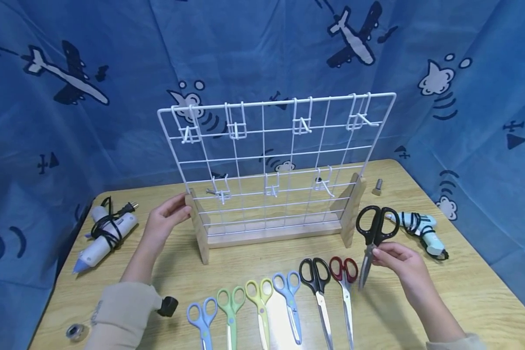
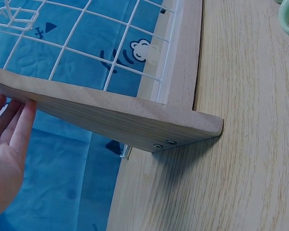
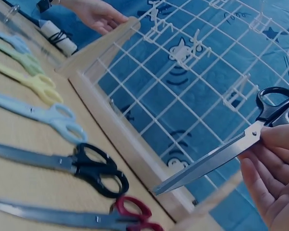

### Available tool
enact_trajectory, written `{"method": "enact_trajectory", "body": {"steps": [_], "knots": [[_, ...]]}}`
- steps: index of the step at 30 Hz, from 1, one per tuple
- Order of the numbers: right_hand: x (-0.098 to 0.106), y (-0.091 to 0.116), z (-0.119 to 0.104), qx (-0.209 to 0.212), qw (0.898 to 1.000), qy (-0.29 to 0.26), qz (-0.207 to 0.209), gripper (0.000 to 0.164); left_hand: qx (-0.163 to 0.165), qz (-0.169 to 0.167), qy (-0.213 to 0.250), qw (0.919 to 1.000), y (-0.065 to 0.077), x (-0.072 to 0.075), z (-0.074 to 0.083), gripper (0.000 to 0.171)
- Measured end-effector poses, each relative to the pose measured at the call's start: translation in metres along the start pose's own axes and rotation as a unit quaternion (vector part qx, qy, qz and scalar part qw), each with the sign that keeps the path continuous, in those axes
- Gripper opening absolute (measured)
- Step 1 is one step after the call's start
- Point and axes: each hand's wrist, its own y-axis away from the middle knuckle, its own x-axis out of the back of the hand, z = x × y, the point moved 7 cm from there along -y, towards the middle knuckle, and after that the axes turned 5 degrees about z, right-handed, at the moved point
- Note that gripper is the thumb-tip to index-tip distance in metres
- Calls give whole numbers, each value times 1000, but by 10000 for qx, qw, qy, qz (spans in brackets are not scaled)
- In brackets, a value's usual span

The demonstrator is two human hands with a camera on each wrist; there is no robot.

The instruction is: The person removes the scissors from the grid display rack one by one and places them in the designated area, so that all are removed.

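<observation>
My right hand [image 1: 400,265] pinches a pair of scissors with black handles [image 1: 377,226] near the pivot. The handles point up and the blades down, apart from the table; in the right wrist view the metal blades [image 3: 209,161] show in full. My left hand [image 1: 168,216] touches the wooden side post [image 2: 111,113] of a white wire grid rack [image 1: 262,156], its fingers fairly straight against the outer face. Several white hooks [image 1: 303,125] hang on the grid in two rows, holding nothing.
Along the front lie blue scissors [image 1: 203,321], green scissors [image 1: 231,311], yellow scissors [image 1: 261,311], more blue scissors [image 1: 290,306], black-handled scissors [image 1: 318,287] and red-handled scissors [image 1: 344,279]. Glue guns [image 1: 109,236] lie left, a light-blue tool [image 1: 422,231] right, a bolt [image 1: 378,187] behind.
</observation>
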Motion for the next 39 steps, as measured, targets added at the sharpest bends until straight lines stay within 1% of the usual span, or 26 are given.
{"method": "enact_trajectory", "body": {"steps": [5, 7, 10, 12, 14, 19, 22, 25, 27, 30, 34, 39], "knots": [[15, 12, 5, -235, 9995, 52, -198, 27, 14, 56, -24, 10000, -1, 0, 0, 48], [21, 17, 9, -431, 9989, 128, -164, 28, 5, 58, -15, 10000, -1, 0, 0, 48], [28, 24, 14, -790, 9953, 551, -90, 32, -2, 41, 48, 10000, 0, 0, 0, 48], [32, 29, 17, -1023, 9909, 875, -64, 35, -18, 16, 78, 10000, 0, 0, 0, 48], [34, 35, 19, -1253, 9864, 1061, -94, 36, -34, 9, 87, 10000, 0, 0, -1, 48], [30, 49, 13, -1602, 9811, 1033, -338, 22, -67, 25, 76, 9999, -2, 1, -1, 48], [23, 57, 2, -1640, 9782, 1145, -565, 23, -63, 15, 76, 9999, -1, 1, -1, 48], [16, 64, -8, -1720, 9723, 1443, -643, 29, -30, 8, 101, 9999, 0, 0, 0, 48], [12, 67, -11, -1733, 9682, 1681, -661, 29, -38, -16, 114, 9999, 1, -1, 0, 48], [9, 68, -11, -1835, 9638, 1808, -682, 24, -56, -31, 107, 9999, 1, -2, 1, 48], [5, 69, -8, -1790, 9637, 1750, -929, 20, -61, -31, 60, 10000, 0, -1, 0, 48], [3, 70, -6, -1704, 9627, 1821, -1051, 24, -44, -21, 82, 10000, -1, 0, -1, 48]]}}
